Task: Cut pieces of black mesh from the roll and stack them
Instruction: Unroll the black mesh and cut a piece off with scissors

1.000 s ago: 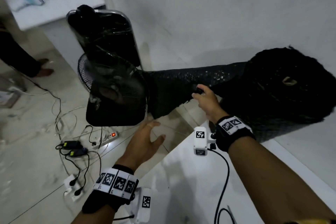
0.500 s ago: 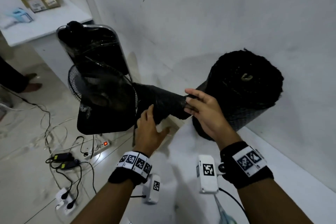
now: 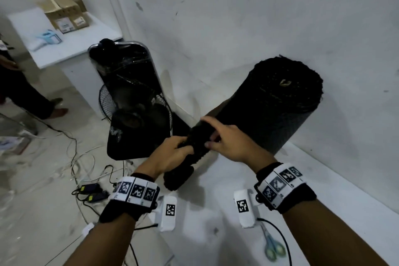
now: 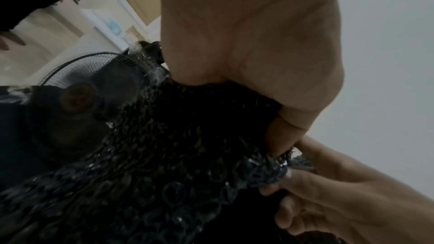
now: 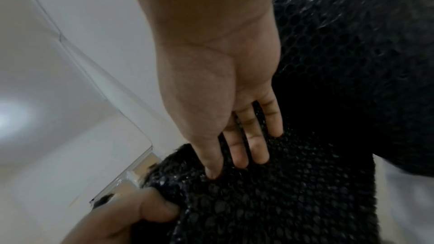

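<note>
A big roll of black mesh stands on the white table against the wall. A loose length of mesh runs from it toward me, gathered into a thick bundle whose end hangs over the table's left edge. My left hand grips this bundle from the left, fingers curled into it. My right hand holds it from the right, fingers laid over the mesh and the thumb pressed in. The hands almost touch. Scissors with pale green handles lie near the table's front, under my right forearm.
A black floor fan stands just left of the table, a dark wrapped object behind it. Cables and chargers lie on the floor. A side table with cardboard boxes is at back left, beside a person's leg.
The stretched-out mesh has been gathered into a bundle and drawn toward me. My left hand, open below it a second ago, has come up and taken hold. My right hand has moved closer to me.
</note>
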The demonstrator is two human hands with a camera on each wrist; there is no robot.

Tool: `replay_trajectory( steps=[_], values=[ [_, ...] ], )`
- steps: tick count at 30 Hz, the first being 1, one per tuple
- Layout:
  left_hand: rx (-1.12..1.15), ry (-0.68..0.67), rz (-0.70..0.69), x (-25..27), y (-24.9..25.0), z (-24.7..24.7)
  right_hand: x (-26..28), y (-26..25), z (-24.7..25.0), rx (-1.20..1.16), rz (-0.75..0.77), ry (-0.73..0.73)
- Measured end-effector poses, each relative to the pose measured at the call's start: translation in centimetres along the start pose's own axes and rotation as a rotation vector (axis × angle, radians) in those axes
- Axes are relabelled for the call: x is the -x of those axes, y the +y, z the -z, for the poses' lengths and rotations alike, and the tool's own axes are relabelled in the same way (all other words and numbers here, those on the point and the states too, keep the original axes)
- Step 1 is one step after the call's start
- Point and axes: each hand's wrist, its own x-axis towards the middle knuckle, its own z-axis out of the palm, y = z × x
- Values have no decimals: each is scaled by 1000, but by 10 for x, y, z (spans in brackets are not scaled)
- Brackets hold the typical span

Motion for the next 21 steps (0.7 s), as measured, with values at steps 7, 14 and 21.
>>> replay_trajectory(
  steps=[7, 14, 21],
  values=[
    [-313, 151, -104, 31, -18, 72, -11, -17, 41, 238, -13, 64],
    [-281, 307, -88, 56, -11, 123, -1, -31, 78, 239, -5, 90],
    [-178, 231, -170, 76, 3, 121, 1, -42, 69, 451, 30, 62]
  ],
)
